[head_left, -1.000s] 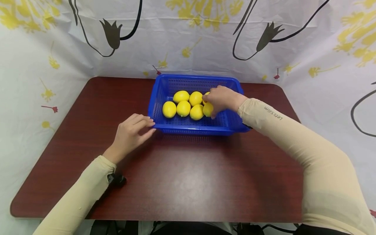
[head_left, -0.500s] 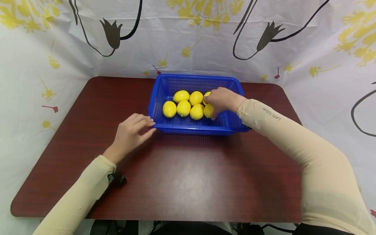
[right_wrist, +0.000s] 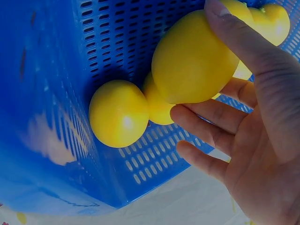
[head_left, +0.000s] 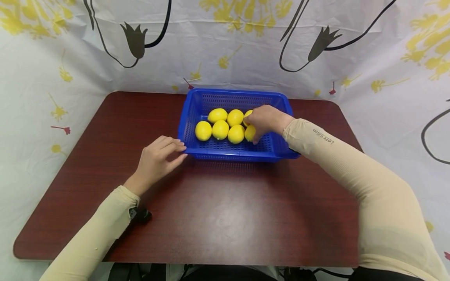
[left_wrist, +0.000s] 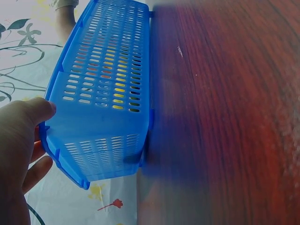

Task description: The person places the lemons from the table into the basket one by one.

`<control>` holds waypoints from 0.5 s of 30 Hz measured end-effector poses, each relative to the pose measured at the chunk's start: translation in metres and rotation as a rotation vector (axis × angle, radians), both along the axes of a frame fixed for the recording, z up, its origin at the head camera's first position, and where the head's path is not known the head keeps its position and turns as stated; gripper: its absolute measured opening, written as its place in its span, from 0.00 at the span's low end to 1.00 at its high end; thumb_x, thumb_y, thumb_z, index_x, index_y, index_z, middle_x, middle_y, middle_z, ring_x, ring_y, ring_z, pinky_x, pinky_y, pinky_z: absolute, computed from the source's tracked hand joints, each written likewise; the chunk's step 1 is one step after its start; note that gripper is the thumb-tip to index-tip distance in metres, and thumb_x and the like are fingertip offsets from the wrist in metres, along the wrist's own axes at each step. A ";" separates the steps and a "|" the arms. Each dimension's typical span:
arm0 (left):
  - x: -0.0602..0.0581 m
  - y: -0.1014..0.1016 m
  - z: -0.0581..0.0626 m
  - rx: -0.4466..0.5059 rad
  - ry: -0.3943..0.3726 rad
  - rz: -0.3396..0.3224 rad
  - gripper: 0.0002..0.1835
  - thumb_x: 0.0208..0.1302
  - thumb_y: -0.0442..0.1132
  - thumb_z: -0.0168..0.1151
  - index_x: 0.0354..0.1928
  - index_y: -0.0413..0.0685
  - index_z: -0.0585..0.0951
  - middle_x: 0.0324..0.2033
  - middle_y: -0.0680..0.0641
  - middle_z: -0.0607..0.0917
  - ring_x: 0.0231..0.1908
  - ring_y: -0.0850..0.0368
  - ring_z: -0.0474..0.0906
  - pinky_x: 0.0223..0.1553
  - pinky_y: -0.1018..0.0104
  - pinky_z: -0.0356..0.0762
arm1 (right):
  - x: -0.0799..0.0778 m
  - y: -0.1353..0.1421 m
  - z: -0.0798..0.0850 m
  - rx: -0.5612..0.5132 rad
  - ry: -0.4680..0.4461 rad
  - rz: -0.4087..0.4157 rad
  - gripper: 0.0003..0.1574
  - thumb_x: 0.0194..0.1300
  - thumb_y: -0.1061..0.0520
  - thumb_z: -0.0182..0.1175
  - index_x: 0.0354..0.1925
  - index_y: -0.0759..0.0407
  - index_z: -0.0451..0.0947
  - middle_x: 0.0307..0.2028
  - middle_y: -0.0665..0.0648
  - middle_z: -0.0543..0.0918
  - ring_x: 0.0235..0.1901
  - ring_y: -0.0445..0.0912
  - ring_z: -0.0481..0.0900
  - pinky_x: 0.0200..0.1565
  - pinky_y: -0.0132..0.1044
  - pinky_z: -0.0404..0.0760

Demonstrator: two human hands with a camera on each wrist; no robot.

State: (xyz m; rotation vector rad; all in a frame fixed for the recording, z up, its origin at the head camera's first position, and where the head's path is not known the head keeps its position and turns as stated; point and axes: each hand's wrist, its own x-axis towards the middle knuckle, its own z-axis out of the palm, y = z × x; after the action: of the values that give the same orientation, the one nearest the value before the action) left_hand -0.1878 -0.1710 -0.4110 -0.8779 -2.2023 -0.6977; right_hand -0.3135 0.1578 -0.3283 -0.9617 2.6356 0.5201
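A blue plastic basket (head_left: 232, 156) stands at the far side of the table with several yellow lemons (head_left: 220, 129) inside. My left hand (head_left: 158, 160) pinches its near left corner; in the left wrist view the thumb (left_wrist: 44, 110) lies over the rim and the other fingers are behind it. My right hand (head_left: 268, 119) reaches into the basket at the right end of the lemons. In the right wrist view this hand (right_wrist: 253, 122) holds a lemon (right_wrist: 194, 61) between thumb and fingers, and another lemon (right_wrist: 119, 114) lies beside it. The right hand partly covers two lemons in the head view.
The dark red-brown table (head_left: 225, 218) extends in front of the basket and to both sides. Behind it hangs a white cloth (head_left: 225, 47) with flower prints. A small black device (head_left: 140, 214) is at the left wrist.
Almost nothing differs. The right forearm and elbow have shifted slightly to the left, while the basket, the lemons and the left hand keep their places.
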 end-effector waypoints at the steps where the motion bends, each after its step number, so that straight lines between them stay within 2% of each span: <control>1: 0.000 0.000 0.000 0.000 0.000 0.000 0.11 0.50 0.42 0.71 0.37 0.50 0.85 0.36 0.52 0.87 0.41 0.58 0.80 0.44 0.63 0.81 | 0.000 0.000 0.000 -0.002 -0.001 0.002 0.33 0.39 0.36 0.74 0.41 0.49 0.78 0.32 0.50 0.83 0.32 0.48 0.76 0.39 0.43 0.76; 9: 0.001 0.000 -0.001 -0.005 0.002 0.006 0.12 0.48 0.42 0.73 0.37 0.50 0.85 0.36 0.52 0.87 0.41 0.58 0.79 0.43 0.63 0.81 | 0.003 -0.002 -0.002 0.004 -0.005 0.000 0.28 0.38 0.36 0.74 0.35 0.49 0.80 0.28 0.50 0.82 0.28 0.47 0.74 0.34 0.40 0.74; 15: 0.000 0.000 0.000 -0.003 0.004 0.008 0.12 0.48 0.42 0.73 0.37 0.50 0.85 0.36 0.52 0.87 0.41 0.58 0.79 0.44 0.63 0.81 | 0.001 -0.003 -0.002 0.024 0.027 0.010 0.27 0.37 0.35 0.74 0.33 0.48 0.81 0.30 0.50 0.83 0.30 0.48 0.75 0.36 0.43 0.76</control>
State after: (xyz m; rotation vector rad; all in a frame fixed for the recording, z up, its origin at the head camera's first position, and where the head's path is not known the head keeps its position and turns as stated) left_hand -0.1877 -0.1713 -0.4113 -0.8702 -2.2029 -0.6891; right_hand -0.3128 0.1545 -0.3305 -0.9678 2.6431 0.5699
